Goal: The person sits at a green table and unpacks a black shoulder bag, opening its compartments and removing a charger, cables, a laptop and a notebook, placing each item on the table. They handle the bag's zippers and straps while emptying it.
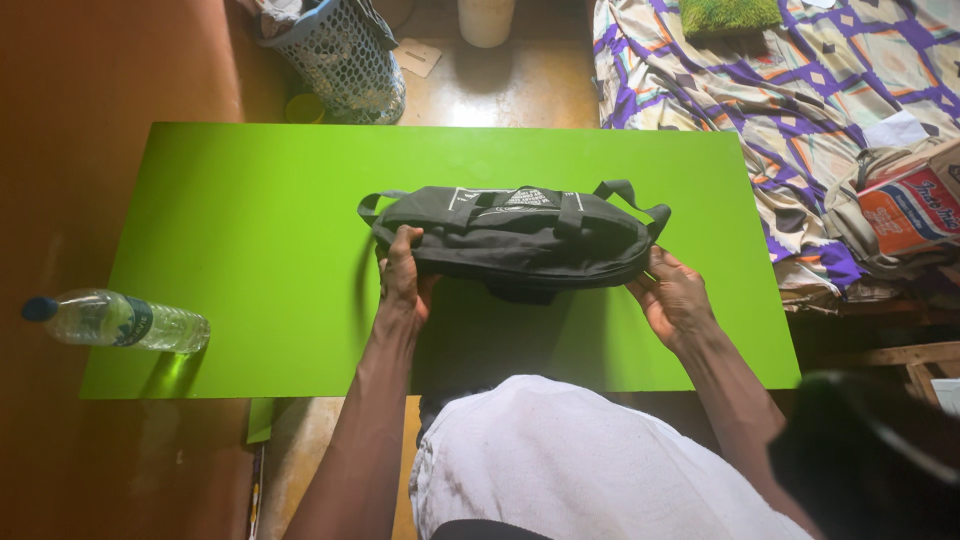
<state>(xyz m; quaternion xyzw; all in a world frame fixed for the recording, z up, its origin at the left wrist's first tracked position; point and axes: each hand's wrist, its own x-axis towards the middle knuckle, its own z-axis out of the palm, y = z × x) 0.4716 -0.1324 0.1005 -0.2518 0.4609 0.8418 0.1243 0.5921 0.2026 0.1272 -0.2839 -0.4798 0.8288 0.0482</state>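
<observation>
A black fabric bag [515, 235] with short handles and side loops is lifted a little above the bright green tabletop [250, 230], casting a shadow below it. My left hand [402, 275] grips the bag's left end, thumb on top. My right hand [672, 295] holds the bag's right end from below, fingers curled under its edge. A pale printed patch shows on the bag's upper side.
A clear plastic water bottle [115, 320] with a blue cap lies at the table's left edge. A mesh basket [345, 55] stands on the floor beyond the table. A patterned bedspread [790, 80] and a cardboard box [915, 210] lie to the right.
</observation>
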